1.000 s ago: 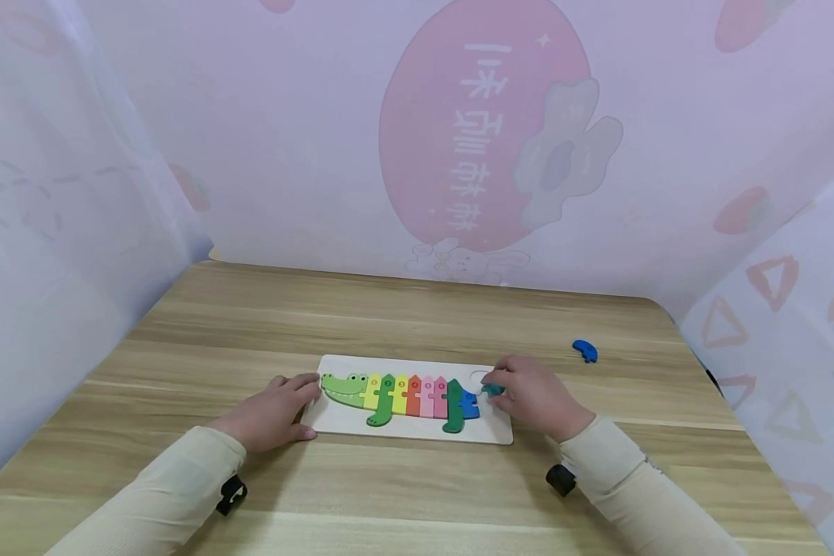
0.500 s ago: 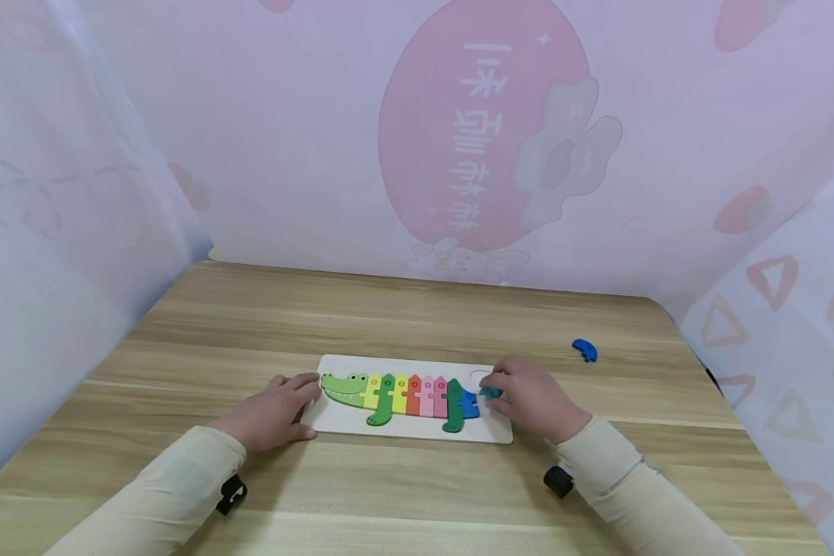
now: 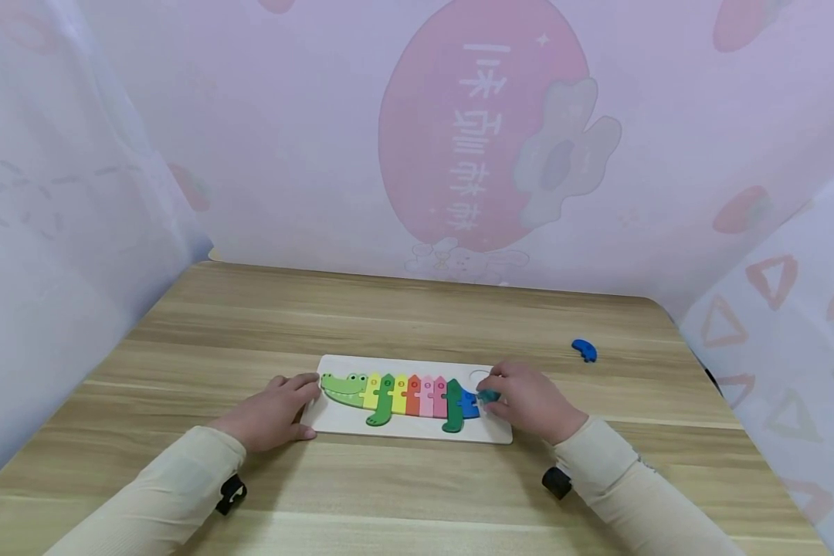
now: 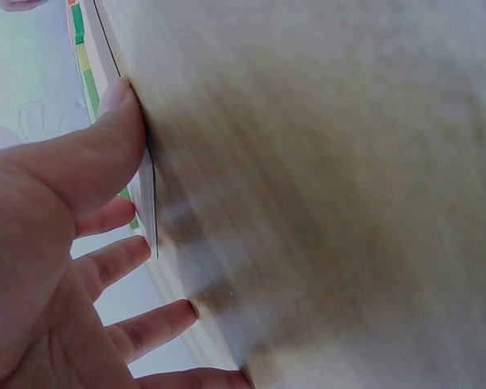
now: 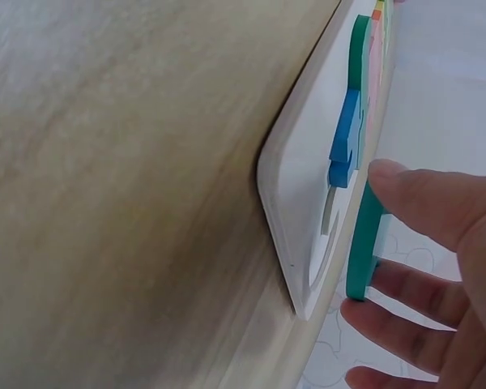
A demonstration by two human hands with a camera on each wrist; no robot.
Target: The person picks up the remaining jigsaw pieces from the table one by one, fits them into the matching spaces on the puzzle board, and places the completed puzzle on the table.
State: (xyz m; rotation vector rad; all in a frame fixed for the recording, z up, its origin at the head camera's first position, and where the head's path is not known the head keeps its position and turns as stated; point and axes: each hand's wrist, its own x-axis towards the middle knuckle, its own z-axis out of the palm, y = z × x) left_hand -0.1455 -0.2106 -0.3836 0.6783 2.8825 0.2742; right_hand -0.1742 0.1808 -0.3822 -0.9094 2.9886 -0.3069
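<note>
A white puzzle board [image 3: 410, 431] holds a crocodile of colourful numbered pieces, its green head [image 3: 344, 388] at the left. My left hand [image 3: 271, 409] rests against the board's left end, fingers spread and thumb at the front corner, as the left wrist view also shows. Between thumb and fingers my right hand [image 3: 531, 401] pinches a teal puzzle piece [image 5: 367, 243]. That piece is tilted and raised over the board's right end, beside the blue body piece [image 3: 468, 404]. Part of the bare recess [image 3: 479, 376] shows just behind the right fingers.
A loose blue curved puzzle piece [image 3: 584, 350] lies on the wooden table [image 3: 389, 494], behind and to the right of the board. Printed fabric walls [image 3: 285, 154] rise at the back and both sides. A black strap mount hangs at each wrist.
My right hand has shifted slightly left with the teal puzzle piece, bringing it closer to the blue body piece. My left hand and the board have stayed put.
</note>
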